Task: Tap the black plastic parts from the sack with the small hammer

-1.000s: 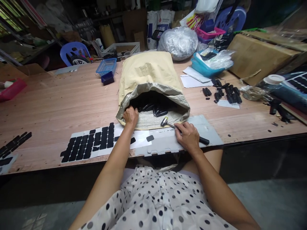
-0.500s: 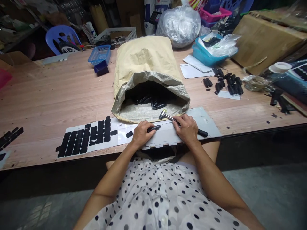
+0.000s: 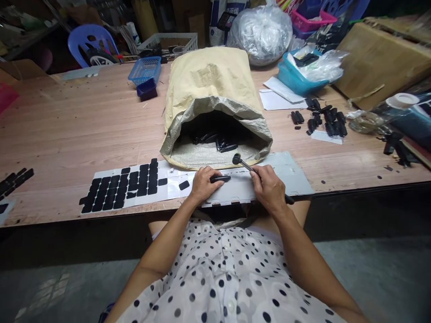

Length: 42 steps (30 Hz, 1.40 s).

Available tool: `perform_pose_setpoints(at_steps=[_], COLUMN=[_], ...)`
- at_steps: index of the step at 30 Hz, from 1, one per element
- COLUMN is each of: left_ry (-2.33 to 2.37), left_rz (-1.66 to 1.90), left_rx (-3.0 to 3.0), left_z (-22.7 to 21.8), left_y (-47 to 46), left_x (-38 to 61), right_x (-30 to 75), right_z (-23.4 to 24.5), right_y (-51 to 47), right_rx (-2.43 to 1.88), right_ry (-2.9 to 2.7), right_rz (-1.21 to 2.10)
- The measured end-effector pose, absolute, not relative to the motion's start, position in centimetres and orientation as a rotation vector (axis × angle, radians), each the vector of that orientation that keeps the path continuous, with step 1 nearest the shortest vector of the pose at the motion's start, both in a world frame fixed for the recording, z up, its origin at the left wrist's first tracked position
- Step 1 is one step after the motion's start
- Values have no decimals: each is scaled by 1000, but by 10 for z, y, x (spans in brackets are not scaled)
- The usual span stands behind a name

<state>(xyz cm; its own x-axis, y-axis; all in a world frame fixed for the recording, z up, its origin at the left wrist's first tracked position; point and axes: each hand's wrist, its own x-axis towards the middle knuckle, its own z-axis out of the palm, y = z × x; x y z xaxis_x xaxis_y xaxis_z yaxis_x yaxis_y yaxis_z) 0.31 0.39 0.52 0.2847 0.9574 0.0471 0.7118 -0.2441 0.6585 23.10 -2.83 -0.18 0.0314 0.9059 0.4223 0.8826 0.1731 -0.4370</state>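
Closed around the handle of a small hammer [image 3: 247, 167], my right hand [image 3: 270, 187] is at the right part of a grey board [image 3: 242, 188]. The hammer's head points up and left, above the board. My left hand [image 3: 204, 184] grips a small black oblong part [image 3: 220, 178] low over the board, its end sticking out to the right past my fingers. One loose black piece [image 3: 184, 185] lies just left of my left hand. Beyond both hands an open sack [image 3: 208, 72] lies with its mouth toward me, several black parts [image 3: 215, 140] inside.
Rows of black rounded pieces [image 3: 117, 188] lie on a white sheet at left. More black parts [image 3: 328, 119] are heaped at right, near a teal basin [image 3: 298, 78] and a cardboard box [image 3: 384, 63]. Blue baskets [image 3: 145, 71] stand back left. The table edge [image 3: 363, 187] runs close to me.
My right hand has raised and turned the hammer, so its head faces differently and its handle is tilted. The left hand keeps the black part. The whole view has shifted slightly.
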Motion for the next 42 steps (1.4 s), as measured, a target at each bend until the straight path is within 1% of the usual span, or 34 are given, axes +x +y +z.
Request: perform_pose_setpoints(at_steps=[5,11,25,33,37,39,42], left_ry=[1501,1490,1465,1418,1444,1460,1469], left_rz=[612,630,618,593,585,581,592], left_rx=[2008,1998,2056,2055,2014,1996,1989], left_z=[8,7,1,6,8,9,11], left_y=[5,5,6,6,6,6,5], left_x=[6,7,8,6,8,8,7], right_x=[227,225,225,214,218,222,231], right_z=[5,5,14,16,16,16,11], right_y=[-48,-58,-69,-66,-59,-49,-28], right_rx=[-1530,-1500,-1558,-1517,-1518,-1515,-1586], right_ry=[-1795,-1814,-1991,-2064,-1988,-1930,-1896], right_rz=[297,414,249,246,273,239,99])
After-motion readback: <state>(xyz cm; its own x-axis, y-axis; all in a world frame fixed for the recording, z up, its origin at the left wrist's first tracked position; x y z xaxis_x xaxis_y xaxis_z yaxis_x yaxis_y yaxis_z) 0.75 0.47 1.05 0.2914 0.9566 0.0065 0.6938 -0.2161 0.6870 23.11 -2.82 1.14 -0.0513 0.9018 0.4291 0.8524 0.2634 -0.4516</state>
